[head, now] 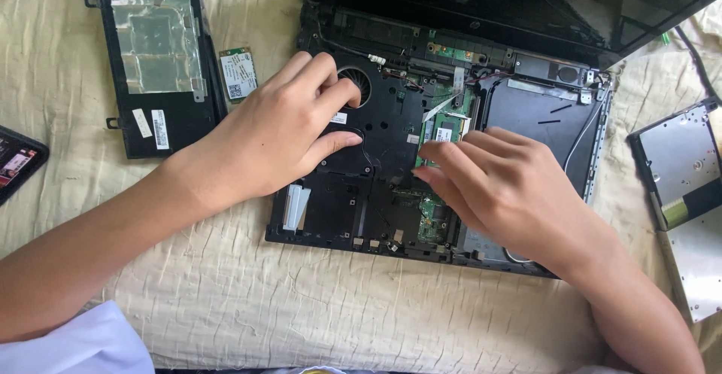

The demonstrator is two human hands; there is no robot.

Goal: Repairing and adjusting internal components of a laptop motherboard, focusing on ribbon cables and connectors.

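The opened black laptop base with its exposed green circuit boards (391, 193) is lying on the cream quilted bed cover (301, 299), lid tilted back, and the left hand (274, 137) is resting flat on the black plastic fan housing (376, 129) — fingers spread, grip released, thumb pressing beside the round fan. The right hand (511, 190) is reaching in from the right, fingertips (432, 152) touching the small green memory module (449, 127) — grasping nothing. A removed black bottom cover lined with silver foil (154, 58) and a small green wireless card (238, 73) are lying to the left, a silver optical drive (681, 163) to the right.

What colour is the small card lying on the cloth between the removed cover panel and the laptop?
Green, with a white label: the small card, head view.
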